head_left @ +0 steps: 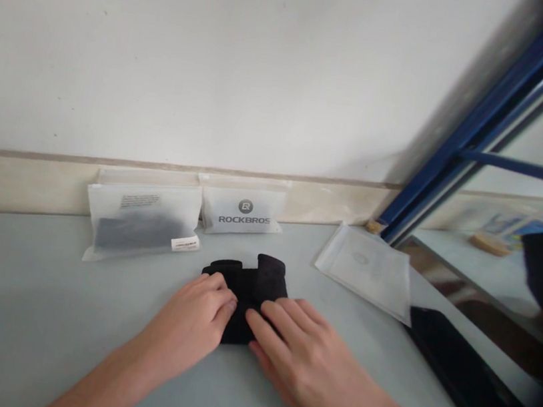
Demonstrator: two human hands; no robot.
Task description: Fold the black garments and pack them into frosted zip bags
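Note:
A black fabric piece (238,323) lies partly folded on the table in front of me, with two flaps standing up along its far side. I cannot make out what kind of article it is. My left hand (198,311) is closed on its left side, with thumb and fingers pinching the cloth. On the right side rests my right hand (297,345), its fingers stretched over the fabric and pressing on it. The palms hide part of the cloth's near edges.
Against the wall stand frosted zip bags (142,226) with dark contents, and a ROCKBROS bag (243,209). A flat translucent bag (368,271) lies at right, beside a long black object (470,373). A blue frame (440,153) rises at the table's right edge.

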